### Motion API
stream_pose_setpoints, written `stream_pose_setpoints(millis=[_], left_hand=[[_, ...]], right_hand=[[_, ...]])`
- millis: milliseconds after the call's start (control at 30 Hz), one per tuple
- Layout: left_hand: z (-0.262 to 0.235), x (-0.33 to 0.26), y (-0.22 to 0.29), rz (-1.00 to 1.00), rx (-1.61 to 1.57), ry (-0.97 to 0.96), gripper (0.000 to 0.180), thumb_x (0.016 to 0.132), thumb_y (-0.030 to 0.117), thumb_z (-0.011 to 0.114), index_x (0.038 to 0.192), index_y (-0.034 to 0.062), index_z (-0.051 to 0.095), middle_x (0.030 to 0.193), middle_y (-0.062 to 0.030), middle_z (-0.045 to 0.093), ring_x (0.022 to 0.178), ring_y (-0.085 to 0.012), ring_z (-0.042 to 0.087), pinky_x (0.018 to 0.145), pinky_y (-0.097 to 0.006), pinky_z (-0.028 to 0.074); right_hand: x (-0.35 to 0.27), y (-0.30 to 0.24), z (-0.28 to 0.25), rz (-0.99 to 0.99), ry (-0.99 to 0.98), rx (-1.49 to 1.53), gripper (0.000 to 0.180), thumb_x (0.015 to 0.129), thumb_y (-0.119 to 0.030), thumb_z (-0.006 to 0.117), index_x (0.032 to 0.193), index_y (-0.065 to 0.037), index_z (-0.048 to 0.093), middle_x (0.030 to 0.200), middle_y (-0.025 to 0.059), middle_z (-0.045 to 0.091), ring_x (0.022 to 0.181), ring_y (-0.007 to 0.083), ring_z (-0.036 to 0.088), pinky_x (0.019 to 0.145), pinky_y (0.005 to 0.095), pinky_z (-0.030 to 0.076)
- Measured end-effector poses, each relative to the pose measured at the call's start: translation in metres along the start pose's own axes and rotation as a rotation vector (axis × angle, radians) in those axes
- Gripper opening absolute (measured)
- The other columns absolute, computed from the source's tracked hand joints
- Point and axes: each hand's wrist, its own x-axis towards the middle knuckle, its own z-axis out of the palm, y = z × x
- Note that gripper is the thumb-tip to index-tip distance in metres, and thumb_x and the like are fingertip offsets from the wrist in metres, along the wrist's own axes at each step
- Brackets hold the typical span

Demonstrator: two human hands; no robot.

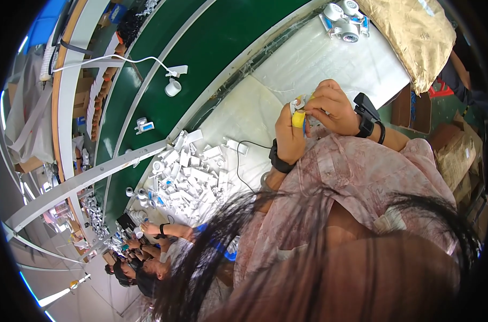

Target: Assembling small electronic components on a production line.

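Over the near edge of the bench, my two hands meet at a small white part (296,104). My left hand (289,134) is closed around it, and a yellow band-like piece (298,119) shows at its fingers. Whether that band is on the part or on a finger, I cannot tell. Beside it my right hand (334,110) is closed in a pinch, its fingertips against the part; what they pinch is too small to make out. Both wrists wear black bands, and a thin dark cable (238,163) runs from near the left one.
A heap of white plastic parts (187,174) covers the bench's left side. White round-headed assemblies (345,22) stand at the far right by a brown paper sack (416,37). A green conveyor (217,48) runs behind, under a metal bar (93,180). A co-worker's hand (150,228) is at lower left.
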Motion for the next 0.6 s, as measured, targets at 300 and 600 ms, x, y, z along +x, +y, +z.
stream_pose_setpoints(millis=[300,600], left_hand=[[-0.021,0.031,-0.013,-0.122,0.011,-0.067,0.029,0.102,0.021,0.038,0.117,-0.0003,0.051,0.075,-0.0046,0.057,0.049,-0.0104,0.051,0.043,-0.024,0.042],[-0.146,0.152,-0.047,-0.094,-0.200,0.374,0.033,0.098,0.038,0.046,0.096,0.0054,0.054,0.075,-0.0073,0.060,0.059,-0.0183,0.062,0.048,-0.034,0.054]], right_hand=[[0.002,0.019,0.005,0.076,-0.095,-0.107,0.022,0.077,-0.004,0.071,0.098,-0.008,0.064,0.093,0.0089,0.058,0.088,0.0282,0.056,0.080,0.0363,0.043],[-0.031,0.088,-0.008,0.488,-0.247,-0.076,0.032,0.080,-0.002,0.065,0.111,-0.005,0.057,0.105,0.0123,0.057,0.093,0.0263,0.059,0.082,0.0377,0.049]])
